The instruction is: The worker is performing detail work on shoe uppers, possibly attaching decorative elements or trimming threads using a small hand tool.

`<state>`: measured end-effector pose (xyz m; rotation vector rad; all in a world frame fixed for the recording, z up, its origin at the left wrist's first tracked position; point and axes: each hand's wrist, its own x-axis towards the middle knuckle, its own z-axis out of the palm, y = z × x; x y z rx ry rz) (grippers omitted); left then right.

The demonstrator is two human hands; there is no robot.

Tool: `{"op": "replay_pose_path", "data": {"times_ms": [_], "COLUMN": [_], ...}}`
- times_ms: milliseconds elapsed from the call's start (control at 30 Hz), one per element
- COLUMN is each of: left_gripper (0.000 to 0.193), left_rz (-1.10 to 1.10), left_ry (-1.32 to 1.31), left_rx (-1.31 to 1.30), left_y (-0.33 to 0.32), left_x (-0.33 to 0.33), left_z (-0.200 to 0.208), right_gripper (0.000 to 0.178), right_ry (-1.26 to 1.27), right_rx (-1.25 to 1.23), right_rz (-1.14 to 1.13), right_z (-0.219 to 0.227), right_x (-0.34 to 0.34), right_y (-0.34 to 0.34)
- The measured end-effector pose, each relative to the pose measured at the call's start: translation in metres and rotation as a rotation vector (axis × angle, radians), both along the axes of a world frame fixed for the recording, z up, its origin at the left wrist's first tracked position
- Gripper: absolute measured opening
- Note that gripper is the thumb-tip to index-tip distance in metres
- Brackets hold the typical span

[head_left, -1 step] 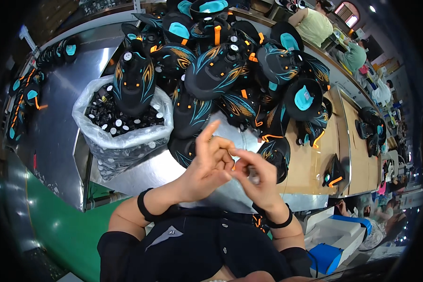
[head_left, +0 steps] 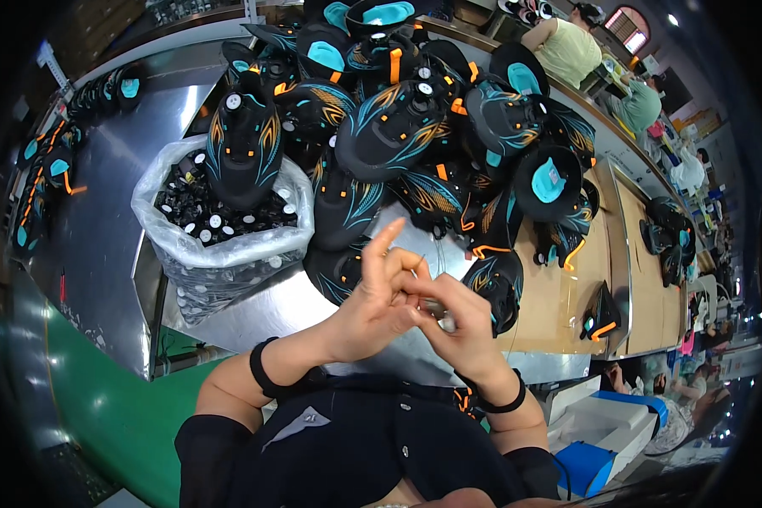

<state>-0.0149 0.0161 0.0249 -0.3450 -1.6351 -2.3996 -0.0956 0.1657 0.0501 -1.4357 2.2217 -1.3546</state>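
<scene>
A clear bag stands with its mouth spread wide, seemingly to keep its small black pieces reachable; an upper lies across its back rim. The left hand lifts its index finger, perhaps for clearance; whether it pinches anything I cannot tell. Against it, the right hand curls round a small pale thing, mostly hidden. Piled uppers lie beyond, probably for easy reach.
</scene>
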Motion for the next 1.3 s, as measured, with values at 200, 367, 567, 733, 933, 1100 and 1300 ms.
{"op": "replay_pose_path", "data": {"times_ms": [200,367,567,733,933,1100,1300], "left_gripper": [0.099,0.099,0.075,0.013,0.009,0.015,0.012], "left_rz": [0.05,0.263,0.403,0.019,0.387,0.219,0.007], "left_ry": [-0.054,0.119,0.153,-0.442,-0.142,-0.207,-0.46], "left_rx": [-0.153,-0.638,-0.818,-0.227,-0.661,-0.455,0.104], "left_y": [-0.001,0.006,0.011,-0.012,0.0,0.0,-0.015], "left_x": [-0.007,-0.009,-0.007,0.005,0.011,0.01,0.006], "left_z": [-0.024,-0.02,-0.01,-0.009,-0.008,-0.007,-0.013], "right_gripper": [0.015,0.015,0.013,0.01,0.038,0.024,0.006], "right_ry": [-0.498,-0.708,-0.91,-0.764,0.544,0.338,-0.864], "right_rx": [-0.06,-0.056,-0.124,-0.312,-0.063,-0.029,-0.379], "right_rz": [-0.163,-0.135,-0.148,-0.273,-0.111,-0.174,-0.014], "right_z": [-0.006,-0.008,-0.023,-0.016,-0.003,-0.022,-0.031], "right_x": [-0.006,-0.009,-0.013,-0.016,-0.007,-0.004,0.006], "right_y": [-0.007,-0.007,-0.004,0.013,0.028,0.019,0.013]}}
